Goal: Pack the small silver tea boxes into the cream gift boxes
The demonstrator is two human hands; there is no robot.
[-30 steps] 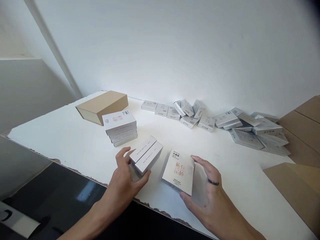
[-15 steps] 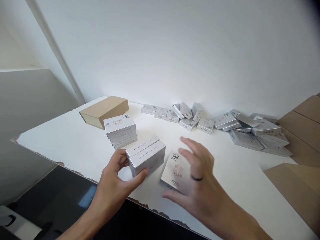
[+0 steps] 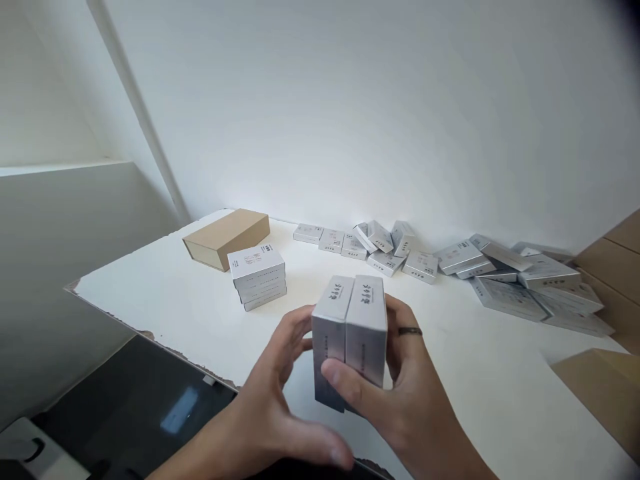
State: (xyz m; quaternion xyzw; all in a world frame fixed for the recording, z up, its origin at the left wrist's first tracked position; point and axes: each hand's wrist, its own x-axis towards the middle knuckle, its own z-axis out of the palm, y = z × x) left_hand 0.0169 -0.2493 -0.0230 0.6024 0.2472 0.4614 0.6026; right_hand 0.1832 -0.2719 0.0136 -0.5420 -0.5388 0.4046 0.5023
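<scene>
Both my hands hold a pair of small silver-white boxes [image 3: 350,333] pressed side by side and lifted above the white table [image 3: 165,300]. My left hand [image 3: 280,393] grips the pair from the left, fingers behind it and thumb low in front. My right hand [image 3: 400,393], with a dark ring, wraps the right side, its thumb across the front face. A stack of the same boxes [image 3: 257,277] stands to the left behind them. The flat box that lay in front of me is hidden behind my hands or out of sight.
A brown cardboard box [image 3: 227,237] lies at the back left. Several silver boxes [image 3: 450,263] are scattered along the wall to the right. Brown cartons [image 3: 610,267] stand at the right edge, another [image 3: 600,387] nearer. A dark surface [image 3: 150,413] lies below the table's chipped front edge.
My right hand left the flat box and joined my left on the pair of boxes. Both hands raised and turned the pair upright. The camera shifted a little.
</scene>
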